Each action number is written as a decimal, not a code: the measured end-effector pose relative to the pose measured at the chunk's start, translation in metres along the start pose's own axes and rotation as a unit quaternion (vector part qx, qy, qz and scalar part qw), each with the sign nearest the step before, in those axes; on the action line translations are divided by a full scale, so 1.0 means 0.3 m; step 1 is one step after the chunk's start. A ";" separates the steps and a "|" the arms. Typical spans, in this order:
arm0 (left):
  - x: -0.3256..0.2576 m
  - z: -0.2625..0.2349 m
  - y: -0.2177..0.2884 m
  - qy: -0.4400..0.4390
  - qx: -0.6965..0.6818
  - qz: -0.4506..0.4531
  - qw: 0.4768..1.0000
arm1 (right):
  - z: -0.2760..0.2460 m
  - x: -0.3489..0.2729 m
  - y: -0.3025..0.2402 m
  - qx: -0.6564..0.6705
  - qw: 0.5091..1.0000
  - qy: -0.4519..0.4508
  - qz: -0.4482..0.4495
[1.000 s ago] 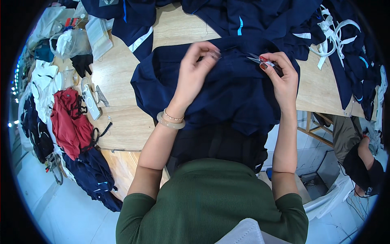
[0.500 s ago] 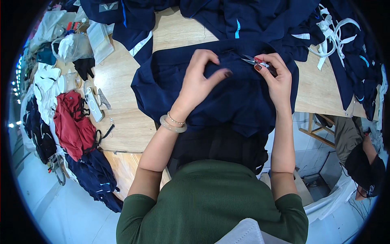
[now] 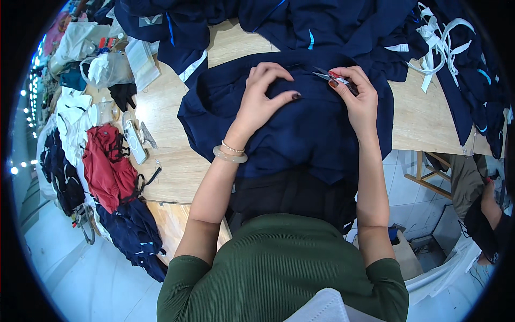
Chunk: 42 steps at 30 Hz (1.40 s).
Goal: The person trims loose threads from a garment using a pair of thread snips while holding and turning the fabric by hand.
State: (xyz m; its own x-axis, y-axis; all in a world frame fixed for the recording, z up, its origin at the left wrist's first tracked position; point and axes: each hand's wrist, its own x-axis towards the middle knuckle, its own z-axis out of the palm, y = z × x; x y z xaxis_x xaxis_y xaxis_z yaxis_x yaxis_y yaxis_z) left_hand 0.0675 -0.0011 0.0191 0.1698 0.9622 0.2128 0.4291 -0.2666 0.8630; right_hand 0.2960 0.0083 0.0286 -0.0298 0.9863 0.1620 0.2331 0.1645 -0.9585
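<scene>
A dark navy garment (image 3: 300, 129) lies bunched at the near edge of the table, spilling down over my lap, with a waistband-like band along its far side. My left hand (image 3: 262, 101) is over its left-middle part, thumb and fingers apart in a C shape, holding nothing that I can see. In my right hand (image 3: 360, 99) is a pair of small thread snips (image 3: 322, 74), pinched between thumb and fingers. Their pointed blades are apart and reach left over the cloth near the far band. Whether the tips touch a thread is too small to tell.
More navy garments (image 3: 343, 27) are heaped along the table's far side. White strips (image 3: 445, 45) lie tangled at far right. On the left are a phone (image 3: 134, 141), a red garment (image 3: 109, 166) and plastic bags (image 3: 110, 68). Another person's leg (image 3: 464, 177) shows at right.
The view has shifted slightly, so the surroundings sit a little further right. The snips in my right hand have moved slightly left and up. My left hand keeps nearly the same open pose.
</scene>
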 end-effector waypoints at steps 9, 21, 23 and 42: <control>0.001 -0.018 -0.036 -0.014 -0.195 -0.075 0.978 | -0.003 0.003 0.002 0.009 1.000 -0.007 0.001; 0.006 -0.018 -0.020 -0.024 -0.183 -0.080 0.980 | -0.002 0.009 -0.002 0.007 1.000 -0.005 0.014; 0.006 -0.016 -0.008 -0.063 0.031 0.037 0.997 | 0.001 0.009 -0.003 0.025 1.000 -0.004 0.015; 0.003 -0.011 -0.027 -0.010 -0.300 -0.103 0.948 | -0.001 0.009 -0.006 0.010 0.999 -0.001 0.033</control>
State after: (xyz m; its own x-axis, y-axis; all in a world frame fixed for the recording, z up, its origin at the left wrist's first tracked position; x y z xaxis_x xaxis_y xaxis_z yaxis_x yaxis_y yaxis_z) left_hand 0.0611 0.0021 0.0138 0.1562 0.9877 0.0086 -0.1252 0.0111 0.9921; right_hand 0.2958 0.0107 0.0308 -0.0177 0.9951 0.0975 0.2153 0.0990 -0.9715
